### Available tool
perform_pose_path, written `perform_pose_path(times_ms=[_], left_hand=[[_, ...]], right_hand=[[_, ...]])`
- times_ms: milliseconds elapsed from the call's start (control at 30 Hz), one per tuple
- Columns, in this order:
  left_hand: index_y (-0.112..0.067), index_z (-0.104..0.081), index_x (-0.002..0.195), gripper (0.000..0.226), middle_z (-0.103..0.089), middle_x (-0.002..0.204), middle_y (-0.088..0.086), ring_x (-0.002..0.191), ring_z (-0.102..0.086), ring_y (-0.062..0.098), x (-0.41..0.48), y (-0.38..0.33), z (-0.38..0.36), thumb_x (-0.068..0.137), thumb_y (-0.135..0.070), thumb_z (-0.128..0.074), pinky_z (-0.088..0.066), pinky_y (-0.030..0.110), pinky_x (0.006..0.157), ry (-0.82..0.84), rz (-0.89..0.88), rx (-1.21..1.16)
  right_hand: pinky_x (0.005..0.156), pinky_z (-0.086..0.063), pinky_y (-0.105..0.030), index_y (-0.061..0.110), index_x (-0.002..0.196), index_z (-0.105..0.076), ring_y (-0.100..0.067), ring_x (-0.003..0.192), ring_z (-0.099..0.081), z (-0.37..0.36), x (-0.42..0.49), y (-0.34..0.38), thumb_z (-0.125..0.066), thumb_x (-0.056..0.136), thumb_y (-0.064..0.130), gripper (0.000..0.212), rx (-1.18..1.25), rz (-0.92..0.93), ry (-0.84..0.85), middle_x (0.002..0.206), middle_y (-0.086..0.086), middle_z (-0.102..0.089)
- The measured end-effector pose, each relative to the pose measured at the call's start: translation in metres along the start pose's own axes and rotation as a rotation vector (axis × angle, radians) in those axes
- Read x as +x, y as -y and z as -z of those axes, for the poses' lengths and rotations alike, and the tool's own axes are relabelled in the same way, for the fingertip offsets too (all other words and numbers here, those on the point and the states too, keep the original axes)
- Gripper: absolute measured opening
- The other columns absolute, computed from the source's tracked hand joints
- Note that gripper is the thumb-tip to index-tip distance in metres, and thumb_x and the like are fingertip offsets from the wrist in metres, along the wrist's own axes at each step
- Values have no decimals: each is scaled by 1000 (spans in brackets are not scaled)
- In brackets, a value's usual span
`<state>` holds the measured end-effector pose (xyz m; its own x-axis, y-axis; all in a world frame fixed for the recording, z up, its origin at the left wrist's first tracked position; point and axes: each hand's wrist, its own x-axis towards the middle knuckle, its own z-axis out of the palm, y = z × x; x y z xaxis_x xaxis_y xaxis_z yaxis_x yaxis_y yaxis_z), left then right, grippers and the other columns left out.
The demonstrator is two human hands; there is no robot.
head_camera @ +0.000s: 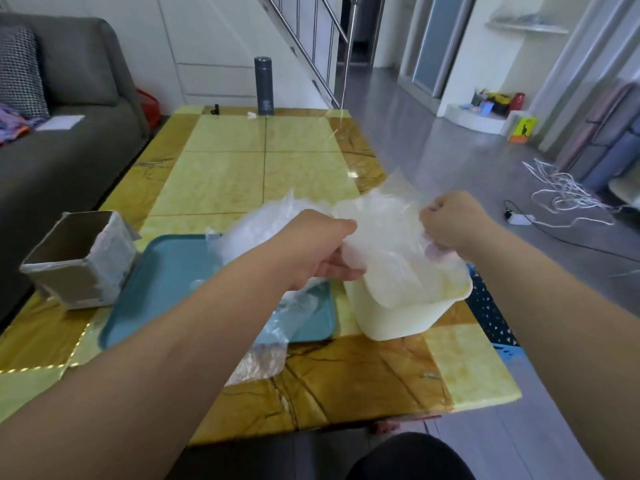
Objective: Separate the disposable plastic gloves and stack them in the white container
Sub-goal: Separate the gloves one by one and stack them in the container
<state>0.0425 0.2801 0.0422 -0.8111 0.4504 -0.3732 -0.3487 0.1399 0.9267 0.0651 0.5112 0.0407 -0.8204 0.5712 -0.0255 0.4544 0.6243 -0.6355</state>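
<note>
Stretching glove [384, 230] flat over white container [398, 320]; left hand [322, 247], right hand [450, 220] pinching opposite edges with curled fingers, likely for neat stacking.

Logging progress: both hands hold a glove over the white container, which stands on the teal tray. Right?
No: the head view shows the white container on the table, beside the teal tray. Left hand and right hand hold the glove over it.
</note>
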Motion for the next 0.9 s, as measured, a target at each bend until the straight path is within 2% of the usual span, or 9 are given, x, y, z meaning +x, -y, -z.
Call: perform_pose_path(times_ms=[133, 200, 300, 367, 500, 567, 700, 800, 900], left_hand=[[0, -60, 120, 23, -77, 83, 24, 64, -74, 31, -4, 3, 3, 107, -19, -56, -63, 36, 60, 20, -45, 198], [-5, -61, 122, 21, -75, 74, 17, 54, -68, 24, -3, 7, -1, 106, -19, -57, -57, 30, 51, 38, -66, 305], [-15, -61, 126, 25, -72, 65, 9, 47, -62, 19, 3, 16, -5, 102, -21, -64, -48, 25, 44, -12, -124, 399], [-17, -63, 124, 23, -70, 65, 7, 46, -59, 16, 6, 21, -4, 101, -23, -65, -46, 24, 44, -59, -170, 390], [-19, -68, 118, 18, -70, 64, 3, 46, -56, 13, -3, 27, 10, 101, -23, -64, -45, 24, 45, -104, -209, 373], [-19, -69, 114, 15, -72, 66, 3, 48, -58, 14, -12, 33, 24, 100, -21, -64, -46, 25, 47, -107, -208, 398], [-20, -72, 104, 9, -76, 72, 4, 52, -61, 13, -30, 47, 56, 100, -20, -64, -48, 28, 51, -117, -185, 457], [-23, -72, 100, 6, -76, 75, 3, 55, -65, 14, -38, 60, 83, 99, -24, -67, -50, 29, 52, -137, -192, 535], [-29, -73, 97, 13, -74, 75, -3, 64, -69, 12, -41, 84, 110, 90, -39, -77, -55, 28, 61, -155, -224, 790]], right_hand=[[62, -58, -40, 7, 82, -49, -38, 66, -74, -5, 2, 3, -51, 101, 17, 22, -79, -53, 29, 66, -17, -64], [66, -53, -39, 9, 98, -57, -38, 85, -73, -7, -6, 7, -55, 99, 27, 17, -222, -1, 1, 87, -15, -69], [86, -50, -46, 19, 136, -56, -34, 123, -53, -8, -28, 14, -58, 99, 39, 42, -413, 234, -198, 132, -8, -58], [99, -49, -48, 26, 140, -57, -30, 134, -46, -13, -42, 21, -61, 97, 44, 47, -390, 406, -203, 141, -3, -53], [102, -44, -34, 23, 143, -60, -25, 131, -56, -37, -47, 36, -63, 98, 47, 51, -368, 198, 363, 147, 0, -57], [98, -46, -33, 18, 141, -62, -28, 125, -59, -53, -50, 37, -61, 102, 34, 42, -408, 137, 484, 142, -5, -61], [96, -48, -38, 12, 132, -68, -32, 115, -62, -77, -48, 27, -59, 101, 17, 33, -483, 84, 487, 129, -11, -67], [103, -51, -45, 16, 132, -65, -32, 116, -62, -79, -41, 36, -63, 98, 21, 34, -506, 100, 365, 131, -9, -65], [98, -53, -43, 19, 131, -62, -30, 112, -62, -70, -44, 54, -59, 97, 19, 35, -557, 123, 205, 129, -4, -63]])
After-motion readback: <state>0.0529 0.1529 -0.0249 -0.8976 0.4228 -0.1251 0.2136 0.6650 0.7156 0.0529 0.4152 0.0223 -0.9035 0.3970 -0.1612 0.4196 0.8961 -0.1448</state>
